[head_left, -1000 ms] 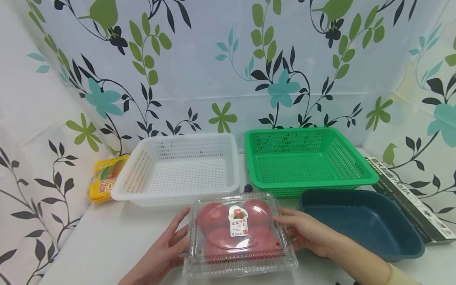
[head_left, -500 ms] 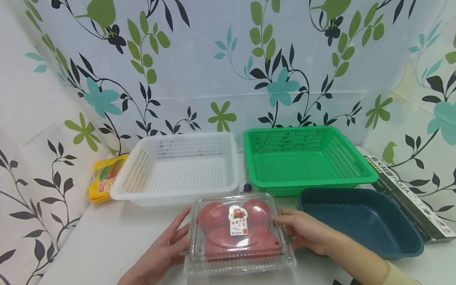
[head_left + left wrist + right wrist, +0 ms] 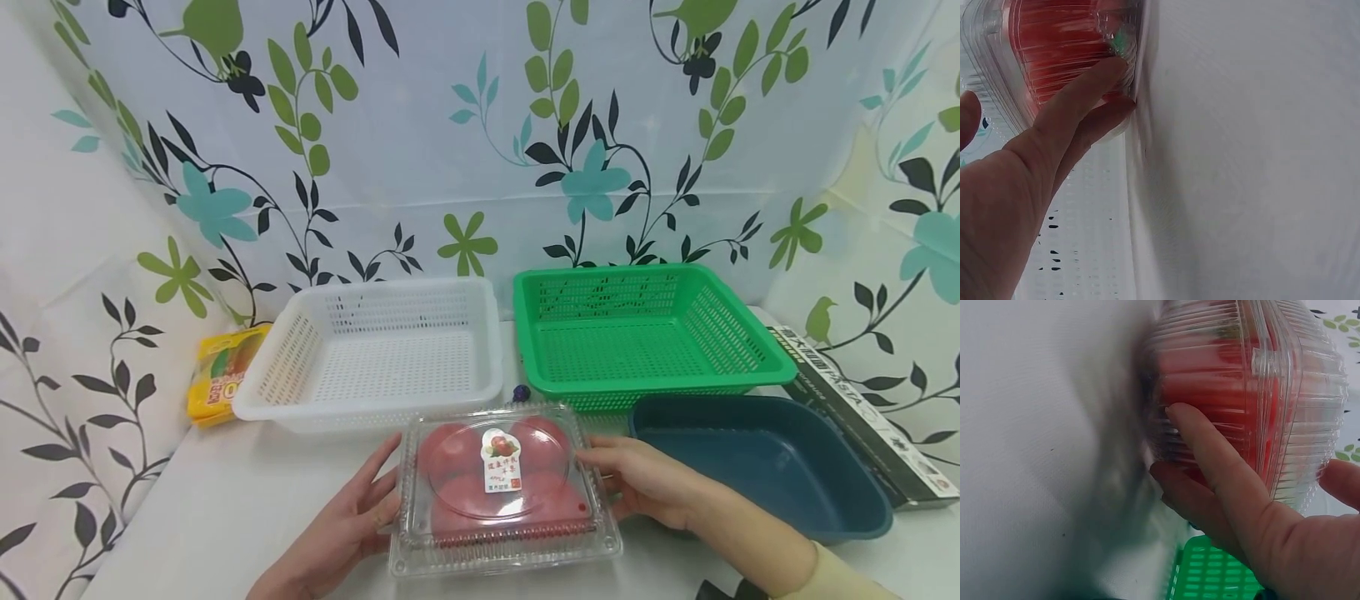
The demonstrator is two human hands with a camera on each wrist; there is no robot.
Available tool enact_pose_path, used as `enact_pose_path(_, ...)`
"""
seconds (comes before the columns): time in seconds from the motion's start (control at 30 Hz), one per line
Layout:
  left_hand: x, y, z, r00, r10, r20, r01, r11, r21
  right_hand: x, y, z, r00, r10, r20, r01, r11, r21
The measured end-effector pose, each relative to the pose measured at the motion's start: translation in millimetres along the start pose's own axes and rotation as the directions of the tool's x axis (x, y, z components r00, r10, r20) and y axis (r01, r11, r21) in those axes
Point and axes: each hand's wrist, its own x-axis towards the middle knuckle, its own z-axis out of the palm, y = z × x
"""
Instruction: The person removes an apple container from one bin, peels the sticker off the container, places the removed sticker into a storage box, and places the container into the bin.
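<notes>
A clear plastic clamshell box (image 3: 504,492) of red fruit sits at the front middle in the head view, with a white label picturing an apple on its lid. At its left side is my left hand (image 3: 341,529), fingers against the wall and thumb at the edge. My right hand (image 3: 648,483) holds the opposite side, thumb at the lid and fingers lower down. In the left wrist view, long fingers (image 3: 1079,106) touch the ribbed wall near the white table. The right wrist view shows fingers (image 3: 1216,456) on the ribbed wall and the thumb by the lid. Whether the box touches the table cannot be told.
Behind the box stand a white basket (image 3: 367,412) and a green basket (image 3: 652,387). A dark blue tub (image 3: 765,467) is at the right, beside a long black-and-white box (image 3: 862,417). A yellow packet (image 3: 217,383) lies far left. Between the baskets is a small purple object (image 3: 521,392).
</notes>
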Motion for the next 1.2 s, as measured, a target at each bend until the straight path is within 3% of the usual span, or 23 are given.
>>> enact_pose_path(0.27, -2.0, 3.3, -2.0, 1.0, 0.017, -0.001, -0.017, 0.997, 0.076, -1.4, -5, -1, 0.998, -0.048, -0.032, 0.049, 0.998, 0.026)
enact_pose_path(0.4, -3.5, 4.4, -0.6, 0.994, 0.084, -0.072, -0.07, 0.981, 0.18, -1.4, -11, -2, 0.993, -0.083, -0.081, 0.085, 0.996, 0.021)
enact_pose_path(0.57, -1.6, 3.6, 3.8, 0.959, 0.211, -0.19, -0.148, 0.942, 0.3, -3.9, -21, -5, 0.976, -0.139, -0.169, 0.135, 0.99, -0.037)
enact_pose_path(0.77, 1.5, 3.5, 11.6, 0.912, 0.313, -0.264, -0.193, 0.897, 0.398, -7.3, -35, -9, 0.957, -0.204, -0.204, 0.173, 0.972, -0.158)
enact_pose_path(0.87, 4.1, 2.6, 15.4, 0.89, 0.369, -0.268, -0.219, 0.861, 0.458, -6.7, -41, -9, 0.95, -0.237, -0.201, 0.198, 0.96, -0.197)
enact_pose_path(0.97, 7.7, 0.6, 18.9, 0.87, 0.426, -0.248, -0.241, 0.806, 0.54, -3.8, -46, -6, 0.945, -0.263, -0.196, 0.216, 0.948, -0.232)
enact_pose_path(1.1, 12.8, -2.4, 23.4, 0.822, 0.538, -0.186, -0.304, 0.692, 0.655, 1.7, -49, 0, 0.941, -0.287, -0.18, 0.232, 0.933, -0.274)
enact_pose_path(1.2, 16.2, -3.6, 27.0, 0.791, 0.595, -0.143, -0.342, 0.624, 0.703, 5.2, -51, 5, 0.939, -0.303, -0.162, 0.243, 0.919, -0.312)
